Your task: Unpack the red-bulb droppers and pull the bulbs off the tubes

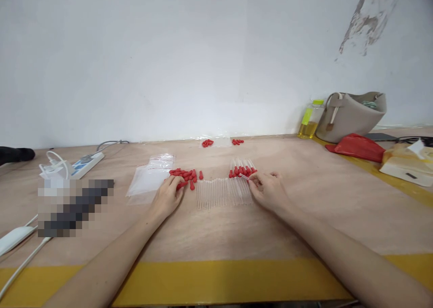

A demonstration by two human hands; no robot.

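My left hand (168, 194) is closed at the near edge of a loose pile of red rubber bulbs (189, 174), with one red bulb (181, 185) between its fingers. A clear thin tube (244, 177) is pinched in my right hand (269, 190), its end pointing to the left. Between my hands lies a row of clear tubes (216, 194), side by side on the table. Just behind that row, several tubes fitted with red bulbs (241, 170) lie with their clear ends pointing away from me.
Clear plastic bags (147, 179) lie left of the pile. Farther back, a bag with red-bulbed pieces (221, 142) rests by the wall. A power strip (88, 164) and cables are at left. At right stand a bottle (309, 121), a handbag (355, 116), a red pouch (358, 148) and a tissue pack (407, 166).
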